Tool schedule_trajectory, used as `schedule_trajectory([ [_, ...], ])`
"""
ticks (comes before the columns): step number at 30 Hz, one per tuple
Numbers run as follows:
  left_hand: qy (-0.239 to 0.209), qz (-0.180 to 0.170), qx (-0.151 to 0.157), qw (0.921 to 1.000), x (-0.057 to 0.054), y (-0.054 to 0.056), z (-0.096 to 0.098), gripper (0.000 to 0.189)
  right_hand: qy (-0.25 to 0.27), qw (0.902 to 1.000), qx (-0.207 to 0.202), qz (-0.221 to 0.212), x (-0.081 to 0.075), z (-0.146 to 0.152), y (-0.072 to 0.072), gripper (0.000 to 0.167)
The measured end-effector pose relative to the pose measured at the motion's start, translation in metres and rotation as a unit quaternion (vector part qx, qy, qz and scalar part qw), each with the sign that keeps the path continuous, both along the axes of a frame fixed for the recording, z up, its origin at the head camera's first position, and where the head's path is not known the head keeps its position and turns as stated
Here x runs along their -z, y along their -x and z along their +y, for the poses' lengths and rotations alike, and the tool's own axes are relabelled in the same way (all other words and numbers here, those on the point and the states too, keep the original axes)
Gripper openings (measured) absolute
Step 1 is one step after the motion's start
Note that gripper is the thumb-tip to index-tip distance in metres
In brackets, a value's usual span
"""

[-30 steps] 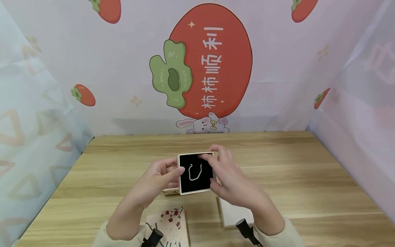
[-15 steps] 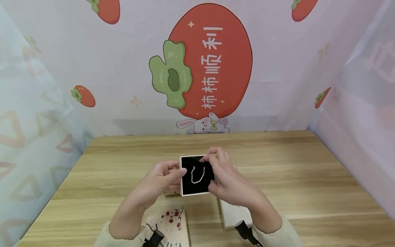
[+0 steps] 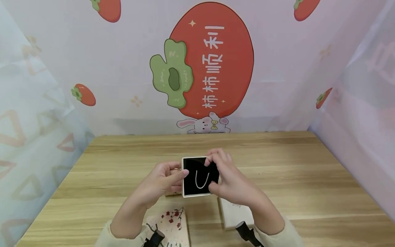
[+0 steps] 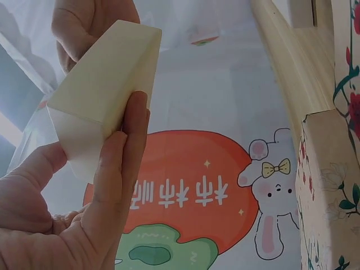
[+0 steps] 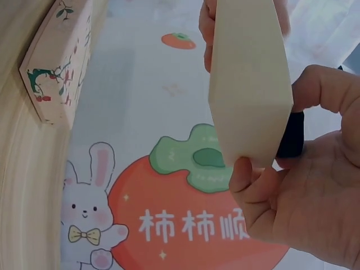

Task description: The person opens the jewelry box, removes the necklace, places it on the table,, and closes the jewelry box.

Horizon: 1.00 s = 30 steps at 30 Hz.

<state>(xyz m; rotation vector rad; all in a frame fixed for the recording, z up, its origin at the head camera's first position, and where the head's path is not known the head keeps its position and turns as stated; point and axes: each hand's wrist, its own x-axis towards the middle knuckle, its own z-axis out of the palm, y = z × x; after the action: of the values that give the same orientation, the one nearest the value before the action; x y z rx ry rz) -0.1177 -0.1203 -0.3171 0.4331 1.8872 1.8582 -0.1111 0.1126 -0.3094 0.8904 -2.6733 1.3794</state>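
A small cream box (image 3: 197, 196) is held up above the table, its open side facing the head camera. Inside lies a black pad (image 3: 189, 183) carrying a thin silvery chain (image 3: 201, 187) in a U shape. My left hand (image 3: 163, 180) grips the box's left side, thumb on the front rim. With my right hand (image 3: 232, 183), I pinch the black pad near its upper right corner, which bends away from the box. The right wrist view shows part of the pad (image 5: 292, 138) sticking out beside the box (image 5: 250, 73), between thumb and finger.
A flower-printed box or lid (image 3: 172, 223) lies near the left forearm. Under the right forearm is a flat white box or lid (image 3: 236, 214). Another flower-printed piece (image 3: 173, 195) stands behind the left fingers, mostly hidden. Printed cloth walls (image 3: 277, 68) enclose the table (image 3: 277, 154).
My right fingers have curled further over the pad's upper edge, and its corner has come away from the box. The box has shifted slightly right and down.
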Motion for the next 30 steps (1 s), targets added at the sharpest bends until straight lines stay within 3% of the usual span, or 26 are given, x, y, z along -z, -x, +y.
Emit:
schedule_trajectory([
  [4, 0.001, -0.002, -0.002, 1.0, 0.0, 0.0, 0.0, 0.049, 0.032, 0.9994, 0.008, -0.005, -0.002, 0.003, 0.0, 0.032],
  [14, 0.001, -0.002, 0.0, 1.0, 0.0, 0.0, -0.001, 0.049, 0.025, 0.9941, 0.04, 0.098, -0.007, 0.003, -0.001, 0.025],
  [30, 0.022, 0.0, 0.002, 0.9997, 0.003, 0.001, 0.001, 0.049, 0.069, 0.9955, 0.057, 0.03, -0.011, 0.008, 0.002, 0.017],
])
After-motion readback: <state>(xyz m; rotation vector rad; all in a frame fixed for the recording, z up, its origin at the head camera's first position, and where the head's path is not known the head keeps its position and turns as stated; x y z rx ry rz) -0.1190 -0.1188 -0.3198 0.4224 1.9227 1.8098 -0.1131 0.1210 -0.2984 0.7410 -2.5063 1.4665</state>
